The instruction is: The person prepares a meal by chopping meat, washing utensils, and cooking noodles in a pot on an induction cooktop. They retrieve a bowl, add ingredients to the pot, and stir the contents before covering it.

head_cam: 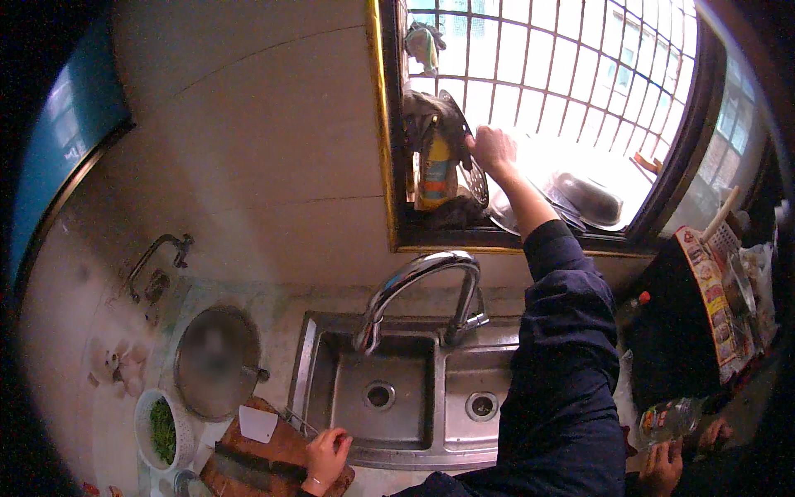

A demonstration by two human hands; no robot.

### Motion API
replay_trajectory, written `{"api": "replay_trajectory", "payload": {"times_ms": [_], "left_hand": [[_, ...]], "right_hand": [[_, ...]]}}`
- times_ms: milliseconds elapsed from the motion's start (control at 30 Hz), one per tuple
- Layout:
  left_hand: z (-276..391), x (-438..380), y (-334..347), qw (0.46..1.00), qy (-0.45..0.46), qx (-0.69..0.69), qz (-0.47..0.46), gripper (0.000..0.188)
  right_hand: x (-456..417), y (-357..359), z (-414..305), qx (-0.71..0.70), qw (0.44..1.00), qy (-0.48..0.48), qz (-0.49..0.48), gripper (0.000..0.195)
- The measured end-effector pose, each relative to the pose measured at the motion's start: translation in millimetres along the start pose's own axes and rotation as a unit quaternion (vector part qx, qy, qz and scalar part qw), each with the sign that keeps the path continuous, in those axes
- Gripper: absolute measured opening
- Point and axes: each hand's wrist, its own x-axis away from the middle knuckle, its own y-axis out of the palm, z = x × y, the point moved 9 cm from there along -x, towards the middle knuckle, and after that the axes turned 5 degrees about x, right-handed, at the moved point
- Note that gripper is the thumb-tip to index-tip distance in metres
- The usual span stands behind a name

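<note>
My right hand (494, 149) reaches up to the window sill, its fingers curled at the edge of a perforated metal plate (477, 183). Dark cloth (428, 105) and a yellow bottle (436, 164) stand just left of that plate. Low in the view, my left hand (326, 460) is over the right side of a brown cutting board (282, 444), fingers bent. By its wrist lies a long dark item (254, 466); contact cannot be told. A pale rectangular blade with a corner hole (258, 424), apparently a cleaver's, rests on the board's far end.
A double steel sink (372, 354) with a curved faucet (428, 261) lies ahead. Leafy greens fill a white basket (180, 428) at left, near a round pot lid (217, 363). Metal bowls (587, 199) sit on the sill. Another person's hand (661, 466) is at lower right, beside a plastic bottle (667, 422).
</note>
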Motion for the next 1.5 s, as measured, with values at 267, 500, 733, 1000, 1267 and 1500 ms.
{"api": "replay_trajectory", "payload": {"times_ms": [267,500,733,1000,1267,1500], "left_hand": [[-4,20,-13,0.999,-0.007,0.012,0.037,0.012],[1,44,-22,0.998,-0.001,0.013,0.064,0.012],[70,22,-66,0.970,0.199,-0.117,0.069,0.009],[18,70,-50,0.946,0.028,-0.319,-0.044,0.030],[-79,326,-122,0.973,-0.068,-0.212,0.069,0.035],[-155,589,-154,0.931,-0.299,-0.122,0.170,0.031]], "right_hand": [[9,-2,6,-0.030,0.999,0.009,0.000,0.030],[44,-72,6,-0.114,0.985,0.074,0.107,0.020],[184,-144,-124,-0.647,0.748,-0.128,-0.075,0.021],[502,47,-240,-0.342,0.789,-0.410,-0.304,0.020],[704,-22,-325,-0.309,0.785,-0.382,-0.377,0.018],[878,-107,-444,-0.383,0.663,-0.496,-0.409,0.018]]}}
